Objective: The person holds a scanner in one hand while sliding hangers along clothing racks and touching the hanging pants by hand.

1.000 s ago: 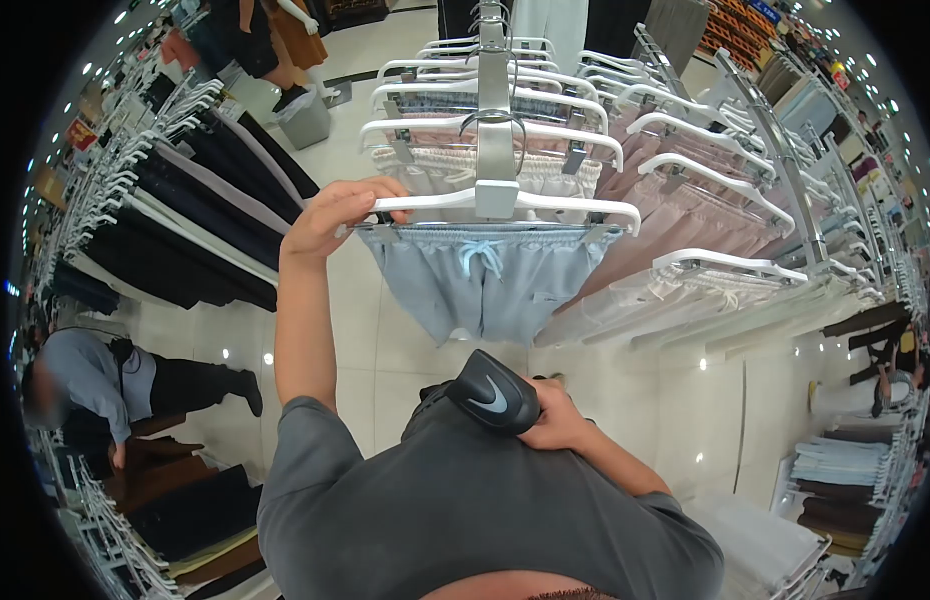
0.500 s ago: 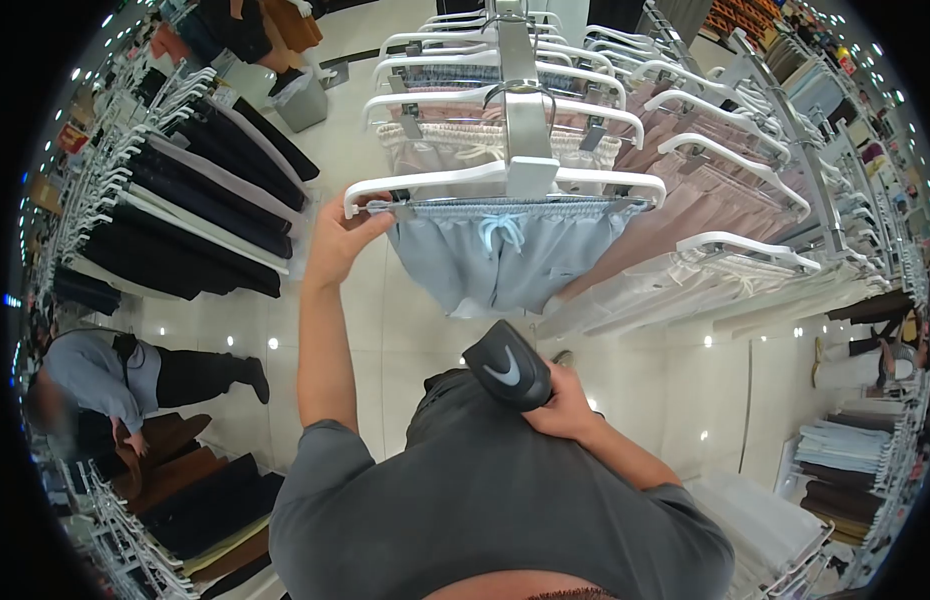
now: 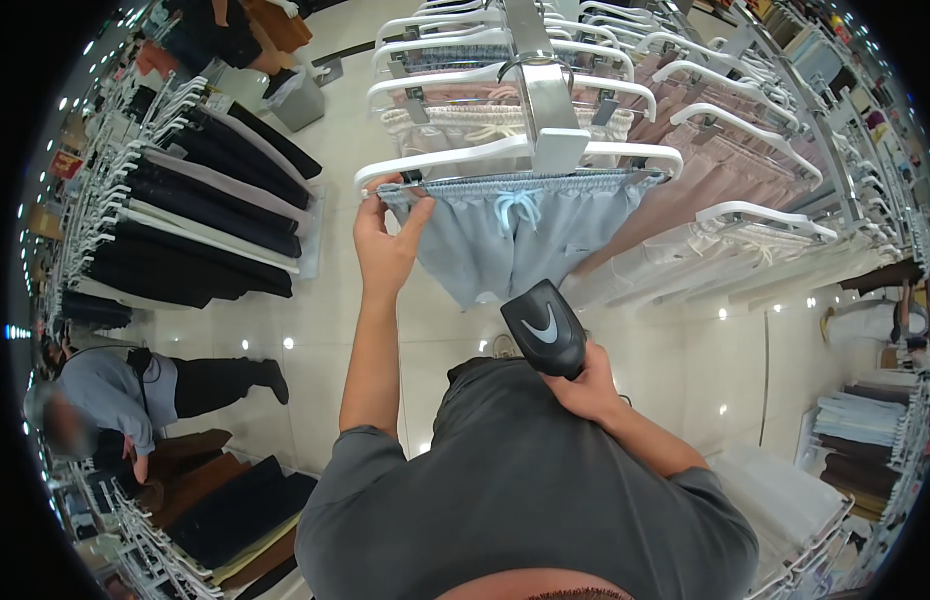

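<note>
Light blue drawstring shorts (image 3: 530, 235) hang by clips from a white hanger (image 3: 455, 158) at the front end of a metal rail. My left hand (image 3: 388, 245) is closed on their upper left corner, thumb in front, beside the hanger's clip; the fingertips behind are partly hidden. In my right hand (image 3: 588, 385) is a black handheld device (image 3: 547, 325) with a curved grey mark on top. Its grip is hidden in my closed fingers, so I cannot tell its exact kind. The device is just below the shorts' hem in view, and appears apart from it.
More white hangers with shorts and pale pink trousers (image 3: 700, 185) crowd the rails behind and right. Dark trousers (image 3: 200, 225) hang on the left rack. A person in a grey top (image 3: 115, 395) handles garments at lower left. A grey bin (image 3: 297, 103) stands at the back.
The left hand has shifted from the hanger's end onto the shorts' corner, with the thumb now over the fabric. The black device has moved up and right, nearer the hem.
</note>
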Available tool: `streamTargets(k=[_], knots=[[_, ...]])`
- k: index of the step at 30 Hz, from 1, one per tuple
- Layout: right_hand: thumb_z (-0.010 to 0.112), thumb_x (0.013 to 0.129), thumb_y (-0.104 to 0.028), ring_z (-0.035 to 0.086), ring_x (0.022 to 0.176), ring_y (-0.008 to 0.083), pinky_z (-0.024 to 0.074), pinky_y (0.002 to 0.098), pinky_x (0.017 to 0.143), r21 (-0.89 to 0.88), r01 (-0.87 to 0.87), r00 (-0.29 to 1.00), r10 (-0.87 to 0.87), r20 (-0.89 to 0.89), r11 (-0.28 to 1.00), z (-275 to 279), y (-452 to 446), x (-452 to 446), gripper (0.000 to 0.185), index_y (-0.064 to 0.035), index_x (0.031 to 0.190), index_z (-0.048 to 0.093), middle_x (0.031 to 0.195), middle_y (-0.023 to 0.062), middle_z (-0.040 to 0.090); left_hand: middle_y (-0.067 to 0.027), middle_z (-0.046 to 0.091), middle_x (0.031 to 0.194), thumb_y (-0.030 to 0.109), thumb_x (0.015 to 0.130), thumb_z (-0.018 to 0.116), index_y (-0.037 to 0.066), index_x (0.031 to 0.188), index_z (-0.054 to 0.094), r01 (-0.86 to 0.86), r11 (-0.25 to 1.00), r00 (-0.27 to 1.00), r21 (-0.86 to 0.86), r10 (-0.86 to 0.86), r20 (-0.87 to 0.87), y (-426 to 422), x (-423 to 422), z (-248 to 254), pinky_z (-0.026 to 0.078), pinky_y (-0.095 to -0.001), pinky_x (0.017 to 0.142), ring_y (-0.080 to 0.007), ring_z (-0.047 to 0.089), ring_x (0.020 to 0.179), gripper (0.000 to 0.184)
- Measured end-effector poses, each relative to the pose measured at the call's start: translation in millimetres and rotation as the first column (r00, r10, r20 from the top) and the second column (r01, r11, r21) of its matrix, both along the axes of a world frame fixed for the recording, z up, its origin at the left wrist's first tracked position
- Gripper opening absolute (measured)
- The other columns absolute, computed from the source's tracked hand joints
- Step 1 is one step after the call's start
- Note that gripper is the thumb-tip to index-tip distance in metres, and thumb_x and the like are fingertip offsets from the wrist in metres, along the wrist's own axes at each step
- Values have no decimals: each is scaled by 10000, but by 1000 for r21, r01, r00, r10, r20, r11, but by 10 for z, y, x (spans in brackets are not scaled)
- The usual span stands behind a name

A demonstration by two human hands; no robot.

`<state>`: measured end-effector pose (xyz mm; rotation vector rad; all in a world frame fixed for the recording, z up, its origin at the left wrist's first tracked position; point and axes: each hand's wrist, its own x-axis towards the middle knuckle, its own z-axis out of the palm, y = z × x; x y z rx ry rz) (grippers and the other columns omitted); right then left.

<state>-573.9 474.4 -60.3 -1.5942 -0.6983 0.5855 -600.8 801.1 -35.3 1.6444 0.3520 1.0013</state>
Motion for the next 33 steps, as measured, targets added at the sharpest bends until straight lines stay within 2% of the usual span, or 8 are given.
streamTargets(k=[3, 6, 13, 16, 18, 20, 25, 33], knots=[[750, 827, 1, 698, 927, 150, 532, 303, 859, -11, -25, 999, 26, 22, 1000, 6, 22, -10, 367, -9, 1185, 671, 994, 88, 753, -125, 656, 1236, 112, 881, 822, -42, 1368, 553, -230, 926, 947, 300, 284, -152, -107, 43, 57, 456, -373, 1043, -240, 627, 1149, 577], [749, 825, 0, 702, 935, 155, 531, 303, 871, -29, -10, 1000, 9, -28, 1000, 39, 22, -30, 387, -9, 1203, 667, 998, 95, 753, -156, 632, 1280, 140, 869, 830, -47, 1395, 531, -342, 811, 900, 475, 428, -81, -194, 115, 77, 427, -410, 1084, -290, 593, 1217, 633], [739, 821, 6, 703, 939, 161, 528, 305, 882, -13, -45, 999, 45, 18, 999, 3, -15, -35, 450, -14, 1261, 646, 1021, 96, 752, -193, 588, 1285, 147, 867, 836, -60, 1393, 498, -426, 783, 893, 453, 444, 73, -210, 217, -37, 446, -442, 1039, -361, 563, 1183, 659], [741, 818, 4, 705, 930, 161, 529, 305, 871, -23, -49, 999, 49, 13, 999, 15, -25, -32, 454, -16, 1261, 646, 1012, 97, 752, -187, 574, 1302, 138, 861, 843, -55, 1394, 498, -465, 833, 885, 298, 436, 163, -180, 222, -124, 448, -438, 1050, -356, 562, 1198, 664], [744, 816, 3, 705, 923, 161, 529, 304, 862, -33, -41, 999, 41, 6, 999, 46, -18, -43, 448, -16, 1253, 649, 1003, 97, 753, -159, 570, 1340, 84, 862, 828, -15, 1394, 526, -508, 795, 861, 333, 482, 162, -193, 187, -129, 438, -413, 1078, -304, 559, 1256, 619], [737, 852, 8, 642, 865, 99, 516, 287, 794, 10, 11, 1000, -11, -17, 1000, 74, 1, -55, 206, -5, 1056, 708, 939, 30, 729, -167, 560, 1333, 83, 857, 835, 0, 1367, 552, -528, 739, 845, 419, 507, 171, -198, 158, -81, 445, -421, 1068, -316, 555, 1249, 589], [729, 858, 13, 638, 864, 96, 513, 282, 794, 3, -17, 999, 17, -30, 1000, 49, -14, -23, 197, -4, 1053, 709, 941, 25, 726, -179, 540, 1341, 60, 841, 845, 37, 1294, 614, -538, 650, 831, 536, 515, 209, -292, 187, 96, 433, -446, 1082, -342, 532, 1272, 510], [730, 862, 6, 638, 886, 97, 511, 282, 806, 14, -26, 999, 26, -24, 1000, 66, 6, 5, 204, -4, 1065, 713, 963, 30, 725, -88, 554, 1080, 112, 777, 894, 54, 1284, 678, -610, 557, 752, 563, 631, 191, -309, 235, 176, 428, -377, 929, -263, 530, 1042, 554]])
